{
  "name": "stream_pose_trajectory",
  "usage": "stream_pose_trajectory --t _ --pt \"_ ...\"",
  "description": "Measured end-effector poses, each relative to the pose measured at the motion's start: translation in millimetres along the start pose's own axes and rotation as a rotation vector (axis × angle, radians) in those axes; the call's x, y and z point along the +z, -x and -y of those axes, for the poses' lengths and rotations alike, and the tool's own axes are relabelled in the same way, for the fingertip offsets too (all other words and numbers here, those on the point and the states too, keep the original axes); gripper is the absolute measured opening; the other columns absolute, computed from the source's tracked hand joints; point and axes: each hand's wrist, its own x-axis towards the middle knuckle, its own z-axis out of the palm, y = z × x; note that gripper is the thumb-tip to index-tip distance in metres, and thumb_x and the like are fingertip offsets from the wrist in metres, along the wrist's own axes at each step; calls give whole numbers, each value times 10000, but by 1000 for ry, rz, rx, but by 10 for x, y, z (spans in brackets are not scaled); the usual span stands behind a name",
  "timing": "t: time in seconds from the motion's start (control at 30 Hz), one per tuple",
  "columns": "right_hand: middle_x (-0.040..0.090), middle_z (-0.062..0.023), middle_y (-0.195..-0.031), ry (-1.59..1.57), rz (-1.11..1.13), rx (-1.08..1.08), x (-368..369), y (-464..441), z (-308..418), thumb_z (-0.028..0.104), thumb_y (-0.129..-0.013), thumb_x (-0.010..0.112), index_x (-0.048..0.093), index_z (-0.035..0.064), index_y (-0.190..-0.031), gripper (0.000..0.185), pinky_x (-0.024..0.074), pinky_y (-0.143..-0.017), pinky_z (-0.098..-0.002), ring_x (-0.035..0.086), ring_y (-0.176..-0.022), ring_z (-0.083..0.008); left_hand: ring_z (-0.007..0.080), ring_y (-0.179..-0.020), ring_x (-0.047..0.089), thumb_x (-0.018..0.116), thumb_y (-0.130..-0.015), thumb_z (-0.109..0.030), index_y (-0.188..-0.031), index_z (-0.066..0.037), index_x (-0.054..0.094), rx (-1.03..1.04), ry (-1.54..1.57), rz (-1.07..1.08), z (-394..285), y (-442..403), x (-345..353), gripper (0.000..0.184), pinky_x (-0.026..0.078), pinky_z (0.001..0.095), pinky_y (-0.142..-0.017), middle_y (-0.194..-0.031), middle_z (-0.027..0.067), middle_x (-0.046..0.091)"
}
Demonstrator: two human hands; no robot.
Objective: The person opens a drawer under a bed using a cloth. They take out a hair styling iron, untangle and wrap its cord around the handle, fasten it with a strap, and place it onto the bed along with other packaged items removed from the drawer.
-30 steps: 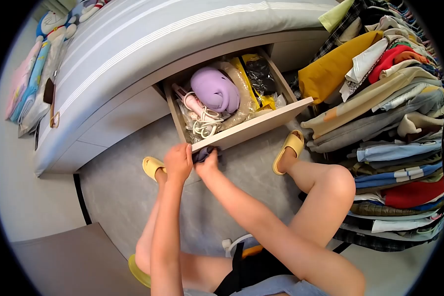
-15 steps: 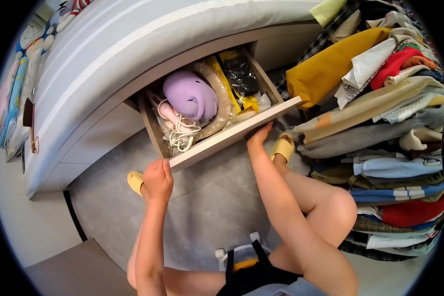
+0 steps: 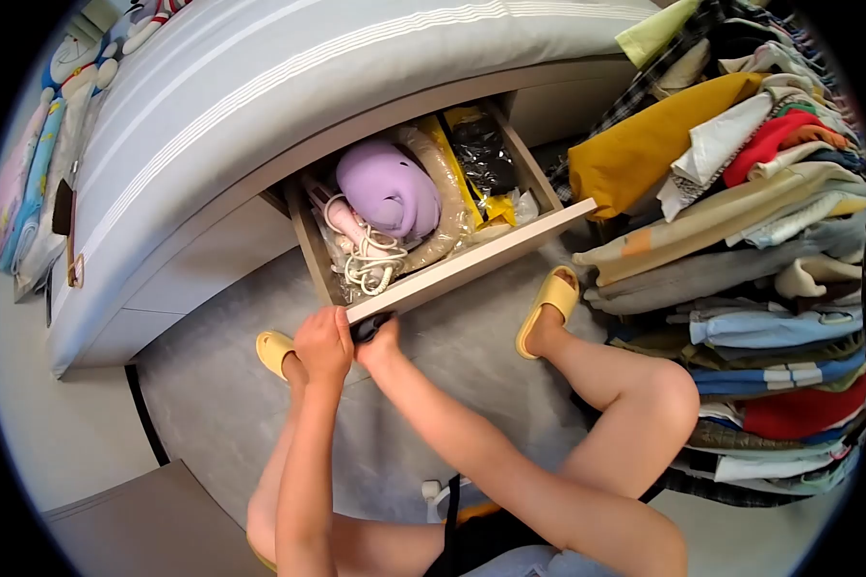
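Note:
An open drawer [image 3: 471,258] under the bed holds a purple plush-like item [image 3: 387,188], a pale pink appliance with a white cord [image 3: 370,262], a wrapped beige curved item [image 3: 443,192] and a yellow and black package [image 3: 481,154]. My left hand [image 3: 323,338] is closed at the drawer front's left corner; what it grips is hidden. Just right of it, my right hand [image 3: 377,344] is closed around a small dark item [image 3: 371,327], below the drawer front's edge.
The bed [image 3: 260,115] with striped bedding stands behind the drawer. Hanging clothes [image 3: 741,240] crowd the right side. My feet in yellow slippers [image 3: 551,306] flank the drawer on the grey floor [image 3: 433,385]. A grey panel [image 3: 154,524] is at lower left.
My right hand has moved left from under the right part of the drawer front to beside my left hand, where a dark item now shows. The drawer remains pulled out.

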Motion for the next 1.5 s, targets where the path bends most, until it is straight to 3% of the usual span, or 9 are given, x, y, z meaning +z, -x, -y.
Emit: stream_pose_trajectory --t 0.13,0.3,0.43,0.6,0.7,0.8,1.13,1.3,1.5 --pt "511 -22 -1177 92 -16 -666 578 531 759 474 -869 405 456 94 -1206 511 375 -939 -330 494 -1056 -175 297 -622 507 460 -871 -203 -704 -68 546 39 -35 -79 -16 35 14 231 400 405 -554 -670 97 541" --pt "195 -237 -1411 672 -195 -1336 684 402 1931 454 -908 330 173 -101 -1335 718 208 -1047 -331 267 -1280 -299 298 -625 510 466 -866 -212 -703 -68 552 35 -48 -90 -62 77 6 234 400 411 -561 -672 95 545" --pt "213 -250 -1401 615 -119 -1314 633 464 1835 406 -934 311 154 -93 -1346 666 202 -1057 -339 269 -1284 -311 301 -630 513 471 -860 -207 -686 -68 548 51 -60 -108 -42 100 21 235 398 414 -561 -668 97 545" --pt "172 -348 -1357 1512 -98 -1679 71 515 692 222 -914 411 222 -100 -1314 548 81 -1062 -506 152 -1292 -433 313 -628 508 479 -850 -193 -670 -63 532 34 -54 -107 -64 151 4 228 396 417 -558 -658 108 537" --pt "388 -122 -1320 2200 154 -1828 -19 838 562 262 -794 541 451 57 -1218 480 152 -1032 -554 278 -1255 -367 318 -625 505 481 -848 -190 -670 -60 530 25 -20 -94 -51 198 15 226 395 419 -557 -654 112 531" --pt "505 16 -1188 2223 227 -1899 174 970 833 305 -765 570 563 155 -1091 359 184 -1018 -547 364 -1213 -252 316 -627 506 480 -849 -190 -670 -59 531 34 -13 -85 -84 231 14 228 397 419 -558 -652 111 526" --pt "575 -88 -953 2266 -270 -2123 945 1281 3122 294 -797 535 596 71 -887 248 234 -1015 -505 464 -1050 -281 317 -620 511 461 -862 -215 -672 -62 529 3 -50 -60 -128 338 2 254 405 423 -562 -656 114 539" --pt "586 -110 -922 2298 -530 -2129 1003 1256 3068 275 -805 529 621 36 -845 260 267 -999 -484 470 -1014 -326 321 -622 512 460 -861 -211 -673 -61 523 23 -35 -105 -120 325 -21 249 405 423 -561 -653 116 537" --pt "544 -143 -833 2335 61 -2077 651 1172 1821 214 -766 558 570 51 -772 164 297 -967 -471 487 -932 -307 318 -629 522 457 -860 -200 -698 -67 542 3 -1 -86 -126 301 -64 226 408 415 -569 -666 118 550"
